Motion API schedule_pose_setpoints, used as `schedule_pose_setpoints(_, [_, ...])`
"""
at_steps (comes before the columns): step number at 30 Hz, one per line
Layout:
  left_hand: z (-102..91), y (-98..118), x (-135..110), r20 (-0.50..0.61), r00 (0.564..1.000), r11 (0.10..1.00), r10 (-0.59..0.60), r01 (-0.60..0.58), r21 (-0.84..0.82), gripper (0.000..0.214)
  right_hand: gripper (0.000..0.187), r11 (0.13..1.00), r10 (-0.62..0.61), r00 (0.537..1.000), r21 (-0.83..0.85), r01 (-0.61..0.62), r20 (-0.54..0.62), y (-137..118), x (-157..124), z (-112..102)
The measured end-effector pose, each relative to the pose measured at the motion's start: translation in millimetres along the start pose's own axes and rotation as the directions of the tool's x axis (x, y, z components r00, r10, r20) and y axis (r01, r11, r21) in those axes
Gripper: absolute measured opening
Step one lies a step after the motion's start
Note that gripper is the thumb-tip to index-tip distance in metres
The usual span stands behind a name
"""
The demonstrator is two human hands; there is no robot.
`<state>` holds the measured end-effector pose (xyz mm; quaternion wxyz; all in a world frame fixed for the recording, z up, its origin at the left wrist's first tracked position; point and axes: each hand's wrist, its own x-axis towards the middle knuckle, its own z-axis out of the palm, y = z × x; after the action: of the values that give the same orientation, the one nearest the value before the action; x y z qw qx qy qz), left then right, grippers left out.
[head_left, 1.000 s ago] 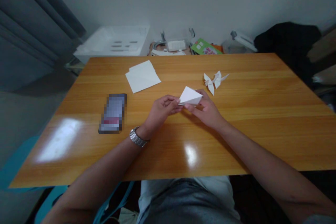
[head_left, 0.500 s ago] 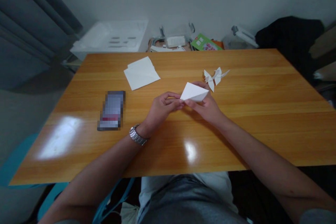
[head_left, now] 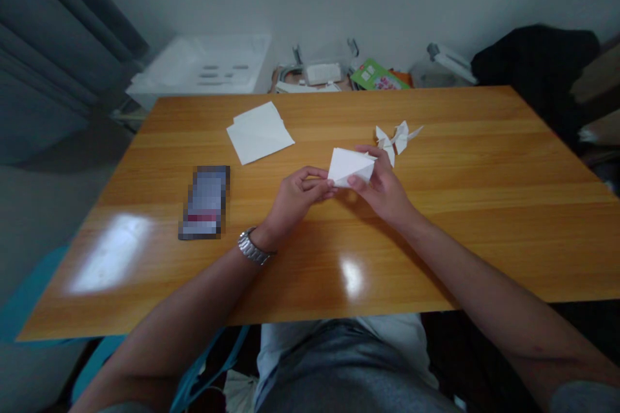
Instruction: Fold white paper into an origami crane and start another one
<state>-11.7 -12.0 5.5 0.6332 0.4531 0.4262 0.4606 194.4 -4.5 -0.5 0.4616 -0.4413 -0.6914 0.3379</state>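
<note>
A piece of folded white paper (head_left: pixel 347 164) is held between both hands just above the table. My left hand (head_left: pixel 304 187) pinches its lower left corner between thumb and fingers; a metal watch (head_left: pixel 254 247) is on that wrist. My right hand (head_left: pixel 382 184) grips the paper's right side, thumb across the front, index finger along the top edge. The other right fingers are hidden behind the paper. Just beyond the right hand lies a small folded-paper figure (head_left: pixel 401 137) with pointed wings, partly covered by that hand.
Loose white paper sheets (head_left: pixel 261 132) lie on the wooden table (head_left: pixel 484 206) at the back left. A phone (head_left: pixel 206 202), its screen blurred out, is left of my left hand. Behind the far edge are a white bin (head_left: pixel 203 68) and a green booklet (head_left: pixel 378 75).
The folded paper has turned and shifted slightly left in my hands; its pointed right end now looks blunter. My right thumb has moved up onto its front face.
</note>
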Motion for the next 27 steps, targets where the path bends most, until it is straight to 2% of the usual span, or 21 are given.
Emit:
schedule_pose_setpoints(2, [-2.2,0,1,-0.019,1.000,0.999,0.021,-0.021,0.038,0.039,0.044,0.996,0.026,0.998,0.089,-0.021,-0.058,0,2,-4])
schedule_pose_setpoints(4, [-4.2,0,2,-0.015,0.998,0.993,0.064,-0.062,0.101,0.036,0.046,0.986,0.063,0.996,0.159,-0.052,-0.065,-1,4,-8])
schedule_pose_setpoints(10, [-7.4,0,3,0.048,0.979,0.943,0.199,-0.205,0.261,0.027,0.052,0.985,0.136,0.990,0.100,-0.138,0.031,-1,6,-12])
schedule_pose_setpoints(14, [-8.9,2,4,-0.045,0.971,0.945,0.235,-0.217,0.245,0.029,0.041,0.954,0.212,0.973,0.198,-0.226,0.086,1,5,-6])
schedule_pose_setpoints(17, [-9.2,2,5,-0.101,0.971,0.956,0.218,-0.192,0.222,0.032,0.037,0.927,0.261,0.960,0.252,-0.279,0.103,0,3,-1])
schedule_pose_setpoints(22, [-7.8,-5,6,-0.079,0.982,0.981,0.169,-0.160,0.114,0.032,0.035,0.906,0.298,0.950,0.285,-0.313,0.096,-4,-1,4])
schedule_pose_setpoints(27, [-6.7,-1,4,-0.102,0.971,0.966,0.214,-0.195,0.168,0.028,0.036,0.919,0.280,0.949,0.246,-0.309,0.146,-4,-2,6])
